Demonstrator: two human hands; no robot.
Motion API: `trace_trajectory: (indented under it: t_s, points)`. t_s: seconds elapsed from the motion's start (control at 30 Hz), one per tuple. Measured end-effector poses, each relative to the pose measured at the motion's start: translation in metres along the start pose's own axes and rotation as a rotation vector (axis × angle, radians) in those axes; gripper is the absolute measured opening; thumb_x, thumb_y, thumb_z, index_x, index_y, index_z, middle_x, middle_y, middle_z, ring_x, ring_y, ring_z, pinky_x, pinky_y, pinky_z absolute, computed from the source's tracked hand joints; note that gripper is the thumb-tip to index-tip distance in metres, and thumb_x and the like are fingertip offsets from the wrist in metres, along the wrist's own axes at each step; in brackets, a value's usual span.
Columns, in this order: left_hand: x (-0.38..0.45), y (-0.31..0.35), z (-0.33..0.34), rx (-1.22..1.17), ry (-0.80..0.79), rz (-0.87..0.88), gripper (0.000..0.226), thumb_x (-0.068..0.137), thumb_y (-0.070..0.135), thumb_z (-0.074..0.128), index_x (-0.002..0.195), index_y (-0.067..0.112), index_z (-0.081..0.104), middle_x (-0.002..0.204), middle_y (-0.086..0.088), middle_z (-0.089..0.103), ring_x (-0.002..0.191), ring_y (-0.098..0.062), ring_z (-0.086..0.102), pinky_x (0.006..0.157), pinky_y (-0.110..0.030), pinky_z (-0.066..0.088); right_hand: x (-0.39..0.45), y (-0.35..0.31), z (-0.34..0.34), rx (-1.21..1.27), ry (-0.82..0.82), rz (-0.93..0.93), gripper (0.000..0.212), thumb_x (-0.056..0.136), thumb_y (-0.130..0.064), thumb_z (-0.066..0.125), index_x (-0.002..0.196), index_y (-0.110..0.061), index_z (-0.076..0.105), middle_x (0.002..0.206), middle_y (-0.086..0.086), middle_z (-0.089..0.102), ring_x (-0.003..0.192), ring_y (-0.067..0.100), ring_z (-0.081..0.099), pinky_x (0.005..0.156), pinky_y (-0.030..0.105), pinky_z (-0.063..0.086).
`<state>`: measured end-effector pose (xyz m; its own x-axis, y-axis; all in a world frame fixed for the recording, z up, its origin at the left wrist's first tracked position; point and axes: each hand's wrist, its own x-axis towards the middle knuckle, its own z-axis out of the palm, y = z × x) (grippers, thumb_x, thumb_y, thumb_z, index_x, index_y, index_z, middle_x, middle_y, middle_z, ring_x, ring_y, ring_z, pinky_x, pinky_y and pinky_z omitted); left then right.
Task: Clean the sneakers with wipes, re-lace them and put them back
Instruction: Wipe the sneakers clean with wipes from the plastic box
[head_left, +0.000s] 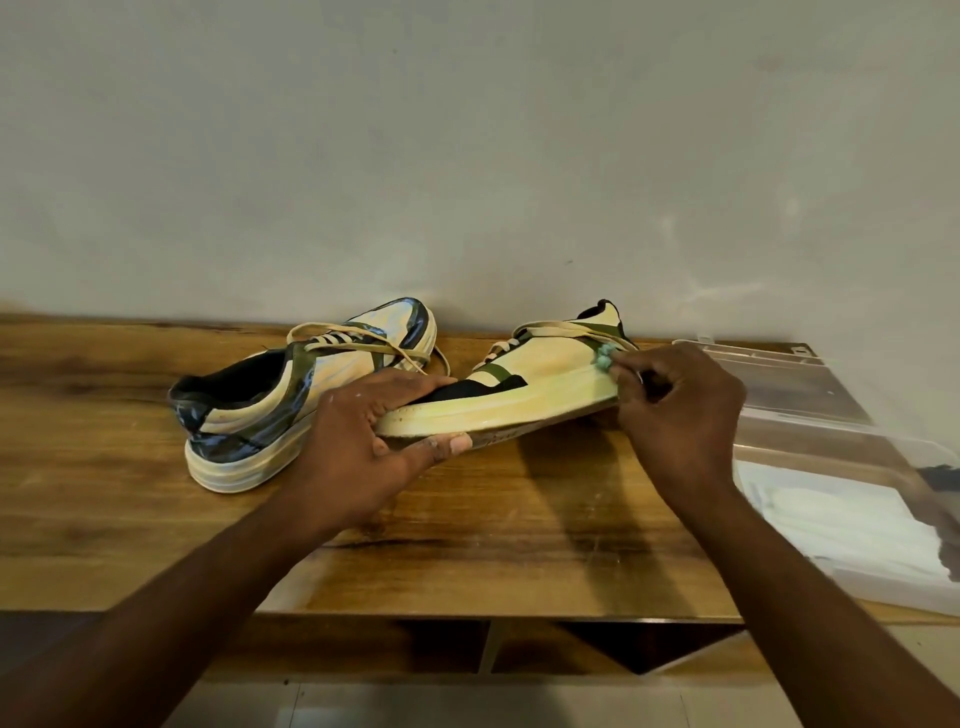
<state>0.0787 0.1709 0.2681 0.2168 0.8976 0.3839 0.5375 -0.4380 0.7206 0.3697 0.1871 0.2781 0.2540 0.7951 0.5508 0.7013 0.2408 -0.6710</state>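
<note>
Here, at the right edge of the frame, we see a clear plastic storage box (857, 499) standing on the wooden table (130, 519). Inside it lies something white and something dark, but the plastic blurs them and we cannot tell what they are. A transparent lid (753, 364) lies flat just behind the box, near the wall (467, 130).

Both forearms come up from the bottom of the frame and meet in the centre. Our left hand (363, 441) grips the nearer sneaker (519, 384) at one end: the fingers lie curled over the upper and the thumb presses under the sole edge. This sneaker is cream with green and black parts. It is tilted, with its left end lifted above the table, and its pale laces (540, 330) are loose on top.

Our right hand (680, 410) is at the other end of the same sneaker, in the centre right of the frame. Its fingers are curled and pinch a small crumpled wipe (604, 357), greenish-white, which touches the side of the sneaker just above the sole.

The second sneaker (291, 400) stands on its sole on the table in the centre left, just beside the first, with its lace ends lying loose over it.
</note>
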Motion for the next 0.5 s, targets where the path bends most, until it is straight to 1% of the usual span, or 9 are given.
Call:
trace_trajectory:
  t_s: [0.03, 0.1, 0.17, 0.2, 0.3, 0.33, 0.37, 0.43, 0.5]
  points:
    - [0.000, 0.000, 0.000, -0.002, 0.000, 0.004, 0.066, 0.074, 0.064, 0.077, 0.130, 0.029, 0.074, 0.121, 0.017, 0.073, 0.116, -0.002, 0.065, 0.092, -0.010, 0.047, -0.001, -0.002, 0.000, 0.019, 0.015, 0.017, 0.018, 0.086, -0.009, 0.082, 0.103, -0.017, 0.082, 0.097, -0.004, 0.075, 0.087, 0.008, 0.068, 0.077, 0.011, 0.053]
    - [-0.001, 0.001, 0.000, 0.005, -0.002, 0.006, 0.066, 0.075, 0.064, 0.077, 0.131, 0.029, 0.073, 0.121, 0.018, 0.072, 0.116, -0.001, 0.064, 0.091, -0.009, 0.047, -0.011, -0.013, 0.008, 0.092, -0.017, 0.063, 0.018, 0.087, -0.010, 0.082, 0.103, -0.020, 0.081, 0.098, -0.006, 0.075, 0.089, 0.005, 0.069, 0.075, 0.008, 0.053]
    - [-0.001, 0.001, 0.000, 0.012, 0.003, 0.001, 0.066, 0.074, 0.065, 0.076, 0.130, 0.031, 0.073, 0.122, 0.019, 0.071, 0.117, 0.001, 0.063, 0.091, -0.008, 0.046, -0.027, -0.032, 0.020, 0.185, -0.087, 0.085, 0.020, 0.087, -0.009, 0.081, 0.104, -0.021, 0.080, 0.100, -0.007, 0.074, 0.092, 0.002, 0.069, 0.077, 0.013, 0.057]
    - [-0.001, 0.001, 0.000, 0.011, 0.007, 0.002, 0.063, 0.073, 0.065, 0.076, 0.128, 0.033, 0.073, 0.121, 0.021, 0.071, 0.116, 0.003, 0.063, 0.091, -0.007, 0.045, -0.035, -0.041, 0.024, 0.211, -0.117, 0.058, 0.021, 0.087, -0.008, 0.081, 0.104, -0.020, 0.080, 0.100, -0.007, 0.074, 0.093, 0.001, 0.068, 0.078, 0.015, 0.058]
    - [-0.001, 0.002, -0.002, 0.004, 0.004, 0.015, 0.060, 0.073, 0.063, 0.077, 0.127, 0.038, 0.071, 0.120, 0.026, 0.069, 0.114, 0.007, 0.062, 0.089, -0.003, 0.043, -0.043, -0.052, 0.026, 0.191, -0.176, -0.090, 0.021, 0.086, -0.006, 0.081, 0.104, -0.016, 0.081, 0.100, -0.006, 0.073, 0.095, 0.001, 0.067, 0.078, 0.009, 0.054]
    - [-0.001, 0.002, -0.002, 0.003, -0.002, 0.019, 0.059, 0.073, 0.063, 0.078, 0.127, 0.038, 0.071, 0.120, 0.025, 0.069, 0.115, 0.007, 0.062, 0.089, -0.004, 0.042, -0.039, -0.049, 0.022, 0.160, -0.187, -0.098, 0.021, 0.086, -0.005, 0.081, 0.104, -0.017, 0.080, 0.100, -0.007, 0.072, 0.095, 0.001, 0.066, 0.080, 0.010, 0.054]
    - [0.000, 0.002, -0.002, -0.001, -0.006, 0.022, 0.059, 0.073, 0.063, 0.078, 0.127, 0.038, 0.071, 0.120, 0.025, 0.069, 0.115, 0.007, 0.062, 0.090, -0.004, 0.043, -0.031, -0.041, 0.018, 0.113, -0.177, -0.081, 0.021, 0.086, -0.005, 0.081, 0.103, -0.018, 0.080, 0.100, -0.007, 0.072, 0.094, 0.002, 0.066, 0.081, 0.013, 0.055]
    - [0.001, 0.002, -0.003, -0.009, -0.012, 0.022, 0.060, 0.074, 0.062, 0.078, 0.127, 0.037, 0.073, 0.119, 0.022, 0.071, 0.114, 0.004, 0.064, 0.090, -0.007, 0.044, -0.012, -0.024, 0.008, 0.012, -0.106, -0.013, 0.020, 0.086, -0.004, 0.080, 0.099, -0.018, 0.079, 0.098, -0.005, 0.072, 0.092, 0.007, 0.066, 0.081, 0.024, 0.058]
    - [0.001, 0.002, -0.004, -0.008, -0.018, 0.021, 0.061, 0.074, 0.062, 0.077, 0.128, 0.034, 0.074, 0.118, 0.020, 0.072, 0.112, 0.002, 0.065, 0.089, -0.009, 0.045, 0.003, -0.011, 0.000, -0.035, -0.036, 0.064, 0.018, 0.085, -0.003, 0.080, 0.094, -0.019, 0.079, 0.095, -0.004, 0.074, 0.088, 0.012, 0.068, 0.080, 0.029, 0.058]
